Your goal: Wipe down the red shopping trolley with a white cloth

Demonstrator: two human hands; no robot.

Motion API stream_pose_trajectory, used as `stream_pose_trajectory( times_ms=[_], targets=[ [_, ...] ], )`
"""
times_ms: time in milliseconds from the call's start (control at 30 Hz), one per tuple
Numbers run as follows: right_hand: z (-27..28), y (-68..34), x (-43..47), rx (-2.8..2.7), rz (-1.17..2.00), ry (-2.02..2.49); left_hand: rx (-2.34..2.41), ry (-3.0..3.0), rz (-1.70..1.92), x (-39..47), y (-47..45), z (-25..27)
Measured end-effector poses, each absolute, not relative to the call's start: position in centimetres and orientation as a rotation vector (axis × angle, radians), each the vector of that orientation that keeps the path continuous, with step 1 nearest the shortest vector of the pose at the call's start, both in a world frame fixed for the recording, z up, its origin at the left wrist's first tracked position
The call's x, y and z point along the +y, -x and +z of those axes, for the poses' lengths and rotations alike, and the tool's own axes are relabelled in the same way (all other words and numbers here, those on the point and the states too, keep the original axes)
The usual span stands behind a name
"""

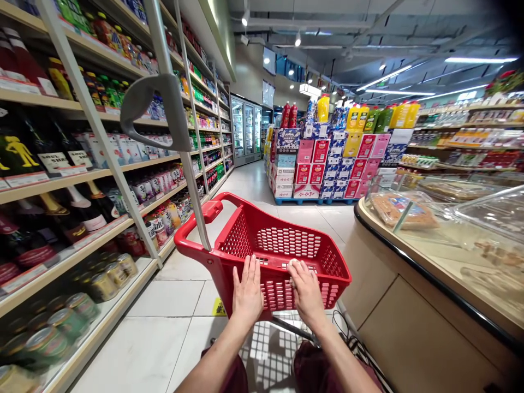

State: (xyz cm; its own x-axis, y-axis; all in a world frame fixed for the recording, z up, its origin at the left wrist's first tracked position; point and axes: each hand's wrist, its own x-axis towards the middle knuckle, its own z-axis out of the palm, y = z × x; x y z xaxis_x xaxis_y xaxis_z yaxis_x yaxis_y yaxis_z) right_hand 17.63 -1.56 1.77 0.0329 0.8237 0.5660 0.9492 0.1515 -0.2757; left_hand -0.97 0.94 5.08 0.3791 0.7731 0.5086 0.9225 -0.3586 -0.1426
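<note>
While the left hand (248, 292) lies flat, fingers extended, on the near rim of the basket (273, 271), the right hand (306, 289) bends over the same rim, a pale scrap (292, 263) at its fingertips; its grip cannot be determined. The basket stands between shelf (143, 266) and tabletop (403, 245). Boxes (336, 168) are stacked beyond.

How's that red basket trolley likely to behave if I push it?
The red basket trolley is probably light for its size, being perforated. Its thick moulded edges suggest it's stiff. A shove at the grey handle, set high, might tip it.
</note>
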Motion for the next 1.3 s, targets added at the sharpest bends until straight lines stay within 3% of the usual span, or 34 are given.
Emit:
stream_pose_trajectory(
  times_ms=[200,433,667,900,1100,1300],
  targets=[
    [1.3,-21.3,-2.6,-1.389,-0.292,2.105,-1.493,2.284,-0.515,0.6,0.8,4.8],
    [1.9,-16.4,-1.4,-1.829,-0.384,1.751,-1.422,2.287,-0.496,0.5,0.9,5.3],
    [0.5,-20.2,-2.1,-1.479,-0.387,2.032,-1.466,2.303,-0.514,0.3,0.6,5.0],
    [2.0,-15.1,-1.2,-1.823,-0.327,1.668,-1.471,2.294,-0.544,0.6,1.6,6.0],
    [1.1,-19.9,-1.9,-1.447,-0.301,2.011,-1.511,2.327,-0.546,0.7,1.8,6.3],
    [2.7,-12.8,-0.4,-1.804,-0.304,1.666,-1.508,2.31,-0.534,0.7,1.7,6.1]
  ],
)
